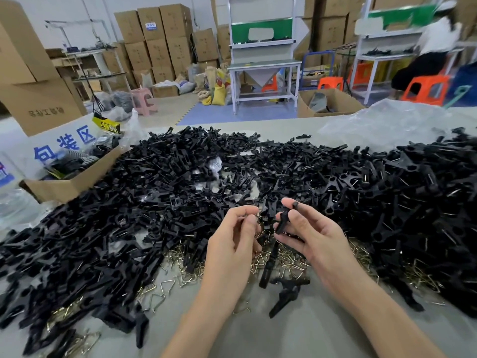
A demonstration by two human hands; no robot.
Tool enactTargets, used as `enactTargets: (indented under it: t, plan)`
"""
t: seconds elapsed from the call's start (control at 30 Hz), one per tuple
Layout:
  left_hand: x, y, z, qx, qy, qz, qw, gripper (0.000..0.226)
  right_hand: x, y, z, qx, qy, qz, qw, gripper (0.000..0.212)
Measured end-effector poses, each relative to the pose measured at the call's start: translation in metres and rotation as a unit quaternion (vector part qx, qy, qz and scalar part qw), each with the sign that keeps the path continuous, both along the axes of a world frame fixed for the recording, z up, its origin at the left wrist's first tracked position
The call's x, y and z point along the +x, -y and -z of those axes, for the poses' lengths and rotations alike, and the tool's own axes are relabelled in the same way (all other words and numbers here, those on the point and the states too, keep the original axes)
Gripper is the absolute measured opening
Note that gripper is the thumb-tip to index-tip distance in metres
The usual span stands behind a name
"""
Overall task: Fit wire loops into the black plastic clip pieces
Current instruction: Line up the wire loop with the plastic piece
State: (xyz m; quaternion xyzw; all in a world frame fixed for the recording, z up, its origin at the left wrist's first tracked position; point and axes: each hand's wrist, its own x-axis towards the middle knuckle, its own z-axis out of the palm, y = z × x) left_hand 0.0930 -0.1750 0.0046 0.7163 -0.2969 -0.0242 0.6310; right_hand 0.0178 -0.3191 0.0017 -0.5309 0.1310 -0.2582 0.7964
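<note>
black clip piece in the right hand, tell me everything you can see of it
The black clip piece looks like matte moulded plastic: slim and long, a small knob at its top end, broader lower down. It stands nearly upright, leaning slightly, held above the pile of black pieces. The right hand pinches it between fingertips and thumb. The left hand is close beside it; whether it touches cannot be told.

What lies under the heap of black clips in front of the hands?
Brass-coloured wire loops show under the clips at the near edge, on the grey table. How far they run beneath the heap is covered.
</note>
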Motion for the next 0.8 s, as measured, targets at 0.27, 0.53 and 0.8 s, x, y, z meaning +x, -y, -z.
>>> enactTargets:
  t: [0.27, 0.53, 0.8]
  plan:
    - [-0.0018, 0.0004, -0.0006, 0.026, 0.006, 0.017, 1.0, 0.028, -0.0008, 0.0012, 0.0008, -0.004, 0.011, -0.022, 1.0, 0.034]
    - [0.0005, -0.0018, -0.0004, 0.031, -0.045, 0.045, 0.997, 0.025, -0.0035, 0.0015, -0.0021, -0.029, 0.011, -0.025, 0.999, 0.042]
    - [-0.0021, -0.001, 0.001, 0.079, -0.005, 0.051, 0.996, 0.041, -0.0055, -0.0039, -0.0036, -0.072, 0.001, -0.051, 0.996, 0.036]
